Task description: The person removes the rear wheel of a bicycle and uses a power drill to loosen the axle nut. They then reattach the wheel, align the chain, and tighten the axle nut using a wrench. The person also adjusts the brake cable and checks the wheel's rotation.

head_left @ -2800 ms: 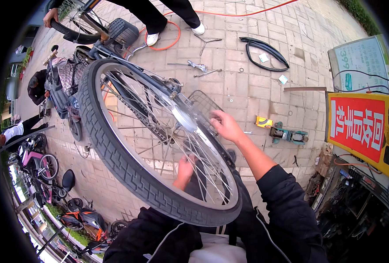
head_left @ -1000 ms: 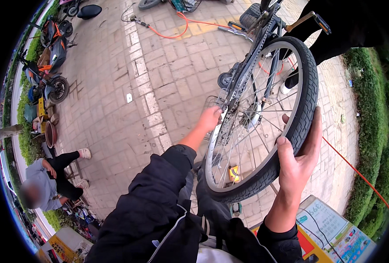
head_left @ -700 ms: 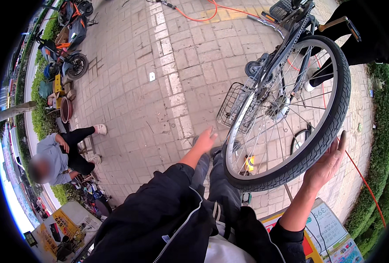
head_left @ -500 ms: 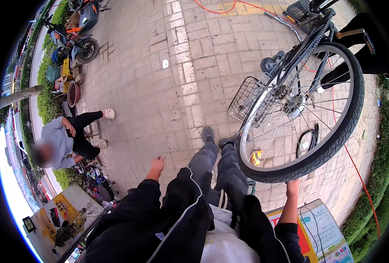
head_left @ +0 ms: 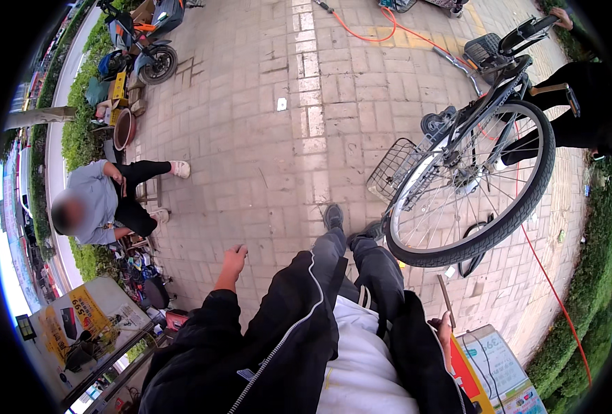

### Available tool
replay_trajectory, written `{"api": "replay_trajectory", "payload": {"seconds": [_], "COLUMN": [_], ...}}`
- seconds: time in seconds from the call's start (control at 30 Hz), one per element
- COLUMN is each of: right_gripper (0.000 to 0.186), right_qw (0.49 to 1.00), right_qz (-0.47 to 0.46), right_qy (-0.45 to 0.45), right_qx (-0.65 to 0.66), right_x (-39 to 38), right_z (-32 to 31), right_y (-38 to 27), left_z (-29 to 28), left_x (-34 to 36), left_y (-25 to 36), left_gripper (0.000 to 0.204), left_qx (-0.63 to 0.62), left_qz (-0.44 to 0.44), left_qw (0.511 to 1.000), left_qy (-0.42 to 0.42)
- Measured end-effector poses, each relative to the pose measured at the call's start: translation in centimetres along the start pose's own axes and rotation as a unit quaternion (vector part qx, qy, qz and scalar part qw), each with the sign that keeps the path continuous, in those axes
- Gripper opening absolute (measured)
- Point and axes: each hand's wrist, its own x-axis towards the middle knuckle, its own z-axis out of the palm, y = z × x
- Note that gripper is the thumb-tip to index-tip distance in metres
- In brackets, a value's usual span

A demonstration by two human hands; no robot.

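Leaning ahead of the right hand (head_left: 444, 327), and well to the right of the left hand (head_left: 235, 257), one bike (head_left: 493, 103) stands apart from both, its near wheel (head_left: 466, 181) tilted towards the viewer. The left hand holds nothing that shows; its fingers look loosely curled, too small to tell whether the tips press together. The right hand is half hidden by the jacket (head_left: 278, 338), so its grip cannot be told.

The bike could tip, in my judgement, if the standing person (head_left: 576, 103) at its far side loses hold, since neither near hand steadies it. A foot might also catch in the hose (head_left: 553, 295), right of the right hand, and cause a stumble.

Counted from large to small: one bike; two other people, one standing beyond the bike, one seated (head_left: 90, 196) left of the left hand; one scooter (head_left: 146, 58), far ahead and left of the left hand; one wire basket (head_left: 394, 168), between the left hand and the wheel; one bowl (head_left: 124, 129), ahead and left of the left hand; one black tube (head_left: 466, 268), ahead of the right hand; one stick (head_left: 446, 298), reaching down to the right hand, contact unclear; one white card (head_left: 282, 104), far ahead of the left hand.
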Motion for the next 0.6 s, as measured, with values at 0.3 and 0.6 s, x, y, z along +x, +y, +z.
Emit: {"api": "replay_trajectory", "payload": {"seconds": [0.3,0.6], "right_gripper": [0.031,0.037], "right_qw": [0.984,0.983], "right_qz": [-0.18,-0.14], "right_qy": [-0.007,0.104], "right_qx": [-0.002,0.062], "right_x": [7.2,4.3], "right_z": [4.0,8.9], "right_y": [-5.4,-4.7], "left_z": [-1.8,-4.4], "left_x": [-6.0,3.1], "left_y": [1.6,4.5], "left_gripper": [0.044,0.043], "left_qx": [-0.038,0.054], "left_qz": [-0.072,-0.037], "left_qw": [0.997,0.997], "left_qy": [0.017,-0.049]}}
